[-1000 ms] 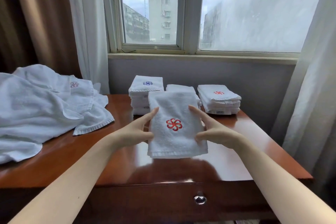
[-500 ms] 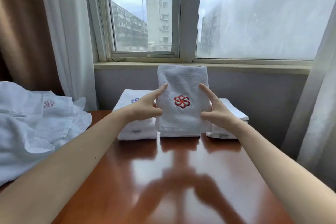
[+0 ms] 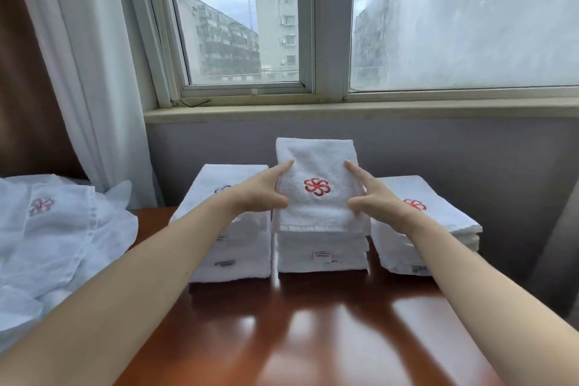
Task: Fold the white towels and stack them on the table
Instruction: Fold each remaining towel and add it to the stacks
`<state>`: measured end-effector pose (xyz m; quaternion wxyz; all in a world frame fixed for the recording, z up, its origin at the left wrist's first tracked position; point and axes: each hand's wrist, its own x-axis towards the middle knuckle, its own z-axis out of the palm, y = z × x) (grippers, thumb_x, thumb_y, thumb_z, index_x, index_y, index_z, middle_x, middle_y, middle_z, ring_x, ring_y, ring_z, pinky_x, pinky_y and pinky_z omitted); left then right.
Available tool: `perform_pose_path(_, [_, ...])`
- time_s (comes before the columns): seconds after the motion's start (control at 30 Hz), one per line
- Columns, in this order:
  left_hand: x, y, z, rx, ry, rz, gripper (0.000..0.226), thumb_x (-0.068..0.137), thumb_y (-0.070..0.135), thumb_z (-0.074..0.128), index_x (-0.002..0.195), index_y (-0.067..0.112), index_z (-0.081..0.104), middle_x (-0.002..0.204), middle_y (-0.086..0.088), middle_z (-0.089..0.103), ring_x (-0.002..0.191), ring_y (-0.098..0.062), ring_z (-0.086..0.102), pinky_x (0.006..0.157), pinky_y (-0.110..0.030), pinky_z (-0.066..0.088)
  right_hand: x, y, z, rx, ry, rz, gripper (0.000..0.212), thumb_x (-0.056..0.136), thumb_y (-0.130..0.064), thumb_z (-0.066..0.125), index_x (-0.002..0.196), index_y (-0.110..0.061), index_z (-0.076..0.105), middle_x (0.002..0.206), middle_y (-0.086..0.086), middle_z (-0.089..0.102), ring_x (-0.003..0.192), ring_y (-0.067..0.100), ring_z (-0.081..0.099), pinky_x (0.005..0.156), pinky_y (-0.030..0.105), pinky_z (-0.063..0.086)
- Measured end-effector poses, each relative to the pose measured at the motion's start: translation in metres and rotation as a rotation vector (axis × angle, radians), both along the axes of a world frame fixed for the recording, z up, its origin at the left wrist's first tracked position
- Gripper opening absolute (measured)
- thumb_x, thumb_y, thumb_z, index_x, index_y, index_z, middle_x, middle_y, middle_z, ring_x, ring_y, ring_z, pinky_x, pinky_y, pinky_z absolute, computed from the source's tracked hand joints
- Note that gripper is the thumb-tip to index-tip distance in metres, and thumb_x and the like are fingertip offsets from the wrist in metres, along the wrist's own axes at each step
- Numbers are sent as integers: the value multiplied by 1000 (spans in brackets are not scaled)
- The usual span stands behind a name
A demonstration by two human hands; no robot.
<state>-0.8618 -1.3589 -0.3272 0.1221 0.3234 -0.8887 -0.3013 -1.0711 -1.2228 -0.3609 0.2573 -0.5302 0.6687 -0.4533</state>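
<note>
Whereas it was held higher before, the fluffy rectangular folded towel [image 3: 316, 210] is now lowered onto the middle stack [image 3: 322, 247], its sides pinched by the left hand [image 3: 260, 194] and right hand [image 3: 372, 200].

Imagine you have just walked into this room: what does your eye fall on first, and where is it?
First, the folded towel with a red flower emblem, held at its sides by the left hand and right hand atop the middle stack at the far edge of the table. Next, the left stack and right stack flanking it, below the window. Then the heap of unfolded towels at its left end.
</note>
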Motion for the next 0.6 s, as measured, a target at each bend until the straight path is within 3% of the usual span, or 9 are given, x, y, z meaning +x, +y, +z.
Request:
perform_pose_path(0.07, [-6, -1, -8, -130, -109, 64, 91, 81, 8, 57, 157, 34, 13, 153, -2, 36, 111, -21, 56, 96, -34, 47, 3, -6, -6, 35, 39, -59, 79, 84, 7, 49, 155, -19, 28, 158, -1, 31, 122, 2, 44, 71, -2, 41])
perform_pose_path(0.1, [-8, 0, -12, -224, -193, 100, 91, 81, 13, 58, 156, 35, 13, 156, -2, 29, 122, -24, 50, 102, -35, 42, 5, -9, -9, 57, 73, -101, 72, 85, 5, 49, 153, -13, 33, 156, 6, 35, 119, 6, 50, 69, 1, 43])
perform_pose_path(0.2, [-14, 5, -22, -452, -371, 172, 75, 82, 25, 60, 150, 38, 32, 155, 0, 21, 137, -26, 34, 108, -35, 24, 11, -18, -10, 172, 167, -173, 43, 88, 2, 45, 130, 6, 53, 137, 26, 51, 117, 35, 56, 89, 35, 45])
perform_pose_path(0.23, [-15, 6, -23, -499, -391, 161, 61, 83, 26, 58, 141, 38, 46, 147, 0, 33, 136, -25, 36, 110, -38, 21, 11, -20, -10, 210, 182, -172, 35, 87, 2, 42, 117, 9, 57, 143, 21, 40, 104, 35, 59, 83, 40, 45])
perform_pose_path(0.27, [-15, 7, -23, -530, -408, 141, 44, 84, 25, 55, 127, 36, 58, 133, 0, 46, 132, -25, 41, 112, -41, 18, 11, -23, -10, 247, 195, -172, 27, 86, 1, 39, 105, 11, 56, 99, 3, 43, 89, 29, 55, 76, 40, 43])
perform_pose_path(0.3, [-15, 8, -22, -538, -424, 125, 30, 86, 24, 51, 113, 32, 63, 116, 1, 54, 126, -26, 46, 114, -44, 15, 12, -25, -10, 278, 209, -176, 23, 85, 0, 37, 98, 12, 53, 96, 21, 52, 82, 22, 48, 74, 39, 41])
perform_pose_path(0.47, [-10, 23, -19, -538, -435, 159, 29, 95, 19, 33, 78, 22, 55, 82, 3, 60, 110, -25, 57, 117, -56, -15, 23, -12, -5, 253, 286, -208, 20, 90, -2, 34, 82, -7, 52, 85, 8, 52, 82, 26, 50, 69, 34, 39])
perform_pose_path(0.53, [-5, 34, -18, -535, -331, 180, 31, 97, 24, 34, 94, 27, 65, 97, 3, 67, 118, -21, 56, 117, -54, -18, 26, 0, -1, 234, 343, -221, 23, 92, -5, 36, 76, -12, 51, 81, 1, 54, 83, 25, 51, 66, 31, 38])
perform_pose_path(0.6, [5, 49, -18, -516, -215, 181, 39, 96, 29, 41, 131, 29, 60, 130, 4, 63, 132, -13, 47, 119, -49, -16, 32, 15, 5, 231, 429, -229, 30, 94, -13, 43, 113, -16, 65, 118, 0, 63, 114, 27, 55, 90, 34, 45])
